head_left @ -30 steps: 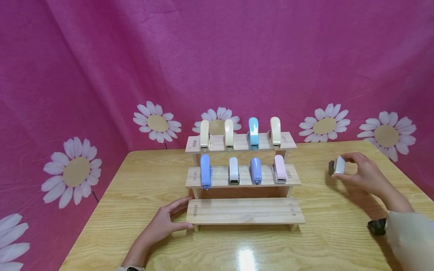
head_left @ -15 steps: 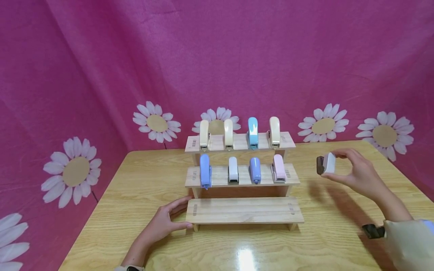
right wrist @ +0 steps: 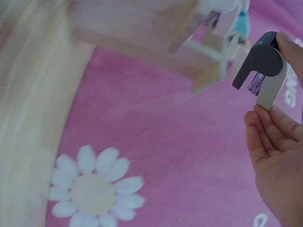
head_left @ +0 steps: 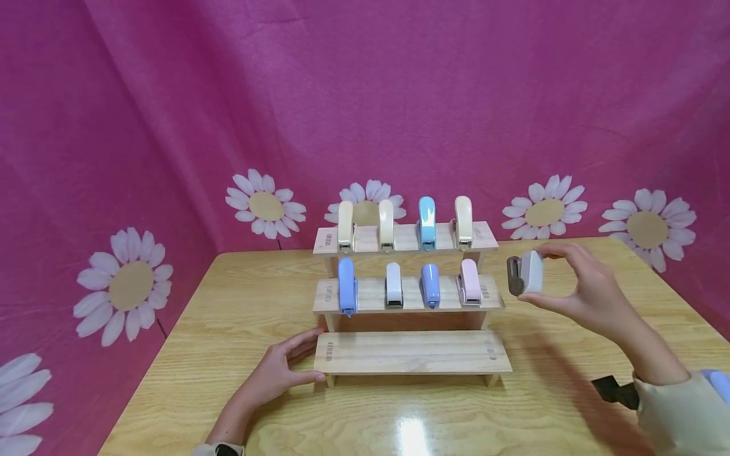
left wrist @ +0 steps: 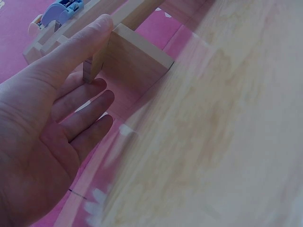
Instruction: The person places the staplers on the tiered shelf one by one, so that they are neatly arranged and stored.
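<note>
My right hand [head_left: 595,294] pinches a white and dark grey stapler [head_left: 531,272] between thumb and fingertips, raised above the table to the right of the stand. In the right wrist view the stapler [right wrist: 266,61] is tilted, its jaws apart. At the left end of the three-step wooden stand [head_left: 410,354], my left hand [head_left: 274,377] holds the lowest shelf, thumb at the front corner and index finger at the back. The left wrist view has that thumb against the shelf's corner, the other fingers [left wrist: 90,109] loosely bent below.
Cream staplers [head_left: 386,225] and a light blue one [head_left: 426,223] stand on the top shelf. The middle shelf bears a blue [head_left: 346,286], a white [head_left: 393,285], a periwinkle [head_left: 430,285] and a pink stapler [head_left: 470,282]. Behind the table hangs a magenta daisy-print cloth [head_left: 365,95].
The right hand has lifted the white and grey stapler and carried it left, closer to the stand. The left hand stays at the stand's end.
</note>
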`<state>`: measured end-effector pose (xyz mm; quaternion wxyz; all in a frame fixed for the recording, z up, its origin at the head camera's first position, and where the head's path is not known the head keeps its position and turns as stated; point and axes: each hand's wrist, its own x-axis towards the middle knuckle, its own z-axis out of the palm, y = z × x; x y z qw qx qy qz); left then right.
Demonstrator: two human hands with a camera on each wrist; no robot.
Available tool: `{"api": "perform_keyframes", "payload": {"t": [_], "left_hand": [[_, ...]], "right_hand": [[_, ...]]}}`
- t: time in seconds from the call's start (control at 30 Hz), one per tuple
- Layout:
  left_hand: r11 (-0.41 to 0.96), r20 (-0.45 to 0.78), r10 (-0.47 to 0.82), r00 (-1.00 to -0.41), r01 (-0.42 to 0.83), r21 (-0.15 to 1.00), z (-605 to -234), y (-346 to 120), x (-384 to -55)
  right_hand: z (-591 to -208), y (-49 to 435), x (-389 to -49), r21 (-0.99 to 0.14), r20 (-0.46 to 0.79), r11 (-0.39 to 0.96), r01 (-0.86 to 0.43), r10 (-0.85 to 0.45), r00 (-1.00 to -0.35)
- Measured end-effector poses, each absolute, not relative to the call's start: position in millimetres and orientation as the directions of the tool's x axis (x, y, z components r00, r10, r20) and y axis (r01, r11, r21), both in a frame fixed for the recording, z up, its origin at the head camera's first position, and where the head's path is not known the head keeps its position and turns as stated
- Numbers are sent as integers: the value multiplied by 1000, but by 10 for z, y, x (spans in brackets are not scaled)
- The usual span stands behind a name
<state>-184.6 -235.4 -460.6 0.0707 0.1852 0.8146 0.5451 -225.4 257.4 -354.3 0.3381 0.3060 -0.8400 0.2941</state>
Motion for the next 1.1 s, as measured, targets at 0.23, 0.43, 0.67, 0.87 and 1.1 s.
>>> {"api": "perform_keyframes", "payload": {"t": [0.23, 0.43, 0.67, 0.87, 1.1], "left_hand": [[342, 85, 379, -921, 225, 912, -4602, -2354, -1843], [343, 83, 377, -923, 222, 913, -4601, -2351, -1842], [351, 81, 371, -925, 221, 910, -4608, -2351, -1844], [350, 80, 374, -924, 221, 910, -4606, -2352, -1841], [357, 77, 369, -926, 218, 908, -4597, -2345, -1835]], "right_hand": [[-3457, 2254, -2157, -249, 761, 575, -779, -382, -525], [-3409, 1922, -2091, -214, 769, 538, -815, -422, -481], [-3393, 1582, -2043, -193, 738, 506, -841, -489, -464], [-3461, 1333, -2023, -183, 714, 491, -852, -529, -458], [-3513, 1066, -1990, -180, 681, 480, -859, -570, -461]]}}
